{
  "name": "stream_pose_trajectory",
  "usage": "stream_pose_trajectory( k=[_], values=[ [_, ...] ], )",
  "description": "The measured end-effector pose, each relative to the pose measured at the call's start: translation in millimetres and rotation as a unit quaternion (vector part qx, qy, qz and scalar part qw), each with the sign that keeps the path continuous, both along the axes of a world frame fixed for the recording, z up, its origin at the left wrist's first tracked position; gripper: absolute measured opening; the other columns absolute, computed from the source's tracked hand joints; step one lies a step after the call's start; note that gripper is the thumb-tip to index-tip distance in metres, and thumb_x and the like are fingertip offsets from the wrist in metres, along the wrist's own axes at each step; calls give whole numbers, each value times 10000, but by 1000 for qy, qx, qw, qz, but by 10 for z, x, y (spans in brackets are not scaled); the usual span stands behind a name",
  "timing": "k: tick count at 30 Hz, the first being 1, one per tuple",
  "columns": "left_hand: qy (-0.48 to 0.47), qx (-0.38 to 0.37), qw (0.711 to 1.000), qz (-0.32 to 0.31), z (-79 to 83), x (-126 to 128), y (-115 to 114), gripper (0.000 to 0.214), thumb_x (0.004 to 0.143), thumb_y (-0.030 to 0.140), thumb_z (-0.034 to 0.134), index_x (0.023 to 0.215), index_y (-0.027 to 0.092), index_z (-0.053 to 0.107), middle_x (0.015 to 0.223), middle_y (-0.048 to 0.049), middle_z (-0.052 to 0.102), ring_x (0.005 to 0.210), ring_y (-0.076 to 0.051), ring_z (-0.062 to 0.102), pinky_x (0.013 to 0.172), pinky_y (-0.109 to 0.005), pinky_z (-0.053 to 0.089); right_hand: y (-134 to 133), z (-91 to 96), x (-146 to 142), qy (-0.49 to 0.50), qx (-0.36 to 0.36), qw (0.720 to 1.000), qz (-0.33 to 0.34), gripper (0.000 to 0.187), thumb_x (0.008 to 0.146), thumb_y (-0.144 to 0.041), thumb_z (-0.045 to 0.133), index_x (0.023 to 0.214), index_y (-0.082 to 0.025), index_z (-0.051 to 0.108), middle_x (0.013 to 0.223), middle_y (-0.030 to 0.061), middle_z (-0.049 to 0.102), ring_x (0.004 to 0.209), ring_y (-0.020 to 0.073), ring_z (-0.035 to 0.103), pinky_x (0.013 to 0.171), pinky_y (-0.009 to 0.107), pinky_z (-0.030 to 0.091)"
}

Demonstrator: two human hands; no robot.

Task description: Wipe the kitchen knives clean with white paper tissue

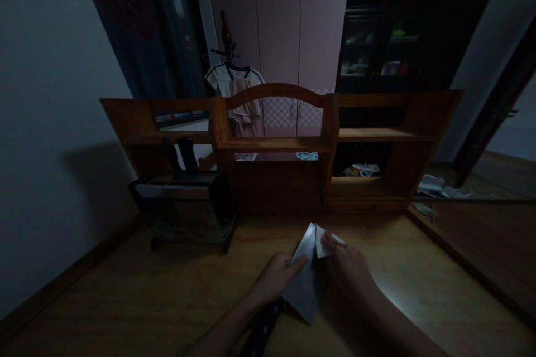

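Note:
A broad-bladed kitchen knife (303, 289) is tilted above the wooden table, its tip pointing away from me. Its black handle with pale rivets (264, 328) runs back toward my body. My left hand (274, 278) grips the blade, thumb on the flat face and fingers hidden behind it. A folded white tissue (321, 244) is pinched in my right hand (349, 268), beside the blade's edge near the tip. Whether the tissue touches the steel is hard to see in the dim light.
On the left of the table (192, 284) stands a dark knife block (184, 209) with black handles sticking up. A wooden shelf unit (276, 145) spans the back edge. Beyond it are pink cupboards (278, 39), hanging clothes (243, 89) and a dark cabinet (389, 50).

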State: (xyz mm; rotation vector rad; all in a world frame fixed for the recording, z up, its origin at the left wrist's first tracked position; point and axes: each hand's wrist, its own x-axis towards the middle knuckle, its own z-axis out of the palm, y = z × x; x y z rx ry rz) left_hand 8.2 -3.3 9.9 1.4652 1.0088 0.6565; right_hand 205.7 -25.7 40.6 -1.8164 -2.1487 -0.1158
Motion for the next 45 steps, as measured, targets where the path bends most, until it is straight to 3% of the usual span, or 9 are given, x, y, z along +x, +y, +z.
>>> stream_pose_trajectory(
  k=[4, 9, 16, 25, 35, 45],
  values=[
    [-11, -2, 1000, -10, 5, -8, 0, 616, 750, 693, 491, 703, 93, 624, 633, -39, 567, 547, -144, 512, 502, -220, 323, -12, -21, 4, 5, -3, 1000, 2, 588, 721, -14, 410, 1283, -127, 540, 1290, 171, 539, 916, 297, 674, 818, 388, 532],
    [0, -6, 1000, 6, -23, -7, 13, 616, 732, 702, 503, 685, 98, 614, 626, -32, 558, 547, -139, 505, 499, -217, 320, 9, -86, 18, 77, -11, 997, 29, 632, 710, 32, 375, 1305, -122, 522, 1350, 179, 471, 1042, 291, 626, 890, 376, 512],
    [-20, -1, 1000, 24, -52, 8, 27, 606, 733, 688, 523, 735, 91, 629, 645, -31, 569, 564, -145, 520, 509, -220, 327, 35, -244, -20, 173, 50, 980, 84, 607, 778, 17, 330, 1353, -134, 455, 1431, 135, 373, 1287, 236, 403, 1034, 389, 391],
    [-42, -14, 999, -3, 97, -3, -13, 603, 697, 691, 565, 738, 94, 634, 628, -25, 559, 550, -138, 509, 521, -222, 354, 55, -260, -28, 209, 68, 970, 108, 623, 760, 16, 343, 1348, -146, 468, 1450, 98, 343, 1303, 230, 377, 1069, 392, 345],
    [-55, -14, 998, -8, 83, -18, -6, 570, 699, 660, 594, 742, 93, 624, 648, -22, 553, 566, -132, 505, 536, -219, 354, 48, -260, -28, 208, 79, 966, 133, 600, 779, 0, 304, 1356, -89, 446, 1448, 152, 340, 1314, 230, 370, 1067, 412, 360],
    [-51, -19, 998, -15, 98, -19, 8, 559, 699, 643, 612, 745, 86, 628, 648, -23, 554, 564, -131, 508, 539, -225, 365, 80, -327, -20, 211, 97, 963, 134, 622, 761, -12, 334, 1364, -117, 446, 1450, 137, 344, 1310, 261, 372, 1058, 450, 363]
  ],
)
